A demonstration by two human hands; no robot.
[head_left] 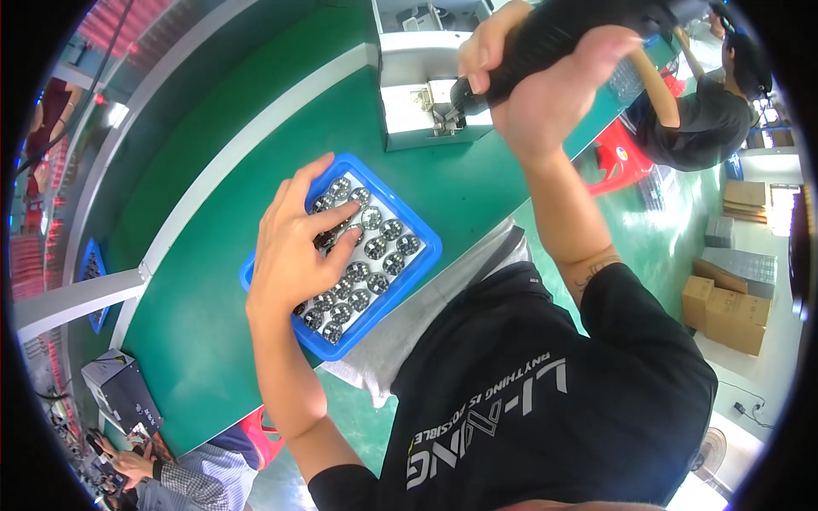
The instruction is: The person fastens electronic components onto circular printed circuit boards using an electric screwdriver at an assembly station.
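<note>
Over the blue tray (429,249) on the green bench, my left hand (294,234) is open, its fingers spread. Its index finger and thumb reach in among several round, shiny, faceted metal parts (375,248) lying on a white liner, while the other fingers stretch across the tray's far left side. The hand covers some of the parts. My right hand (545,106) is raised at the upper right, wrapped round a thick black hand-held tool (554,43). The tool's narrow end points down left, beside a grey metal box (430,136) with a small metal fixture (445,119) inside.
A white rail (256,153) curves along the far side of the green bench (200,324). At the lower left stand a dark box-shaped device (121,390) and a co-worker's hands (132,467). Another person (694,119) sits at the right by a red stool (620,157); cardboard boxes (724,315) stand beyond.
</note>
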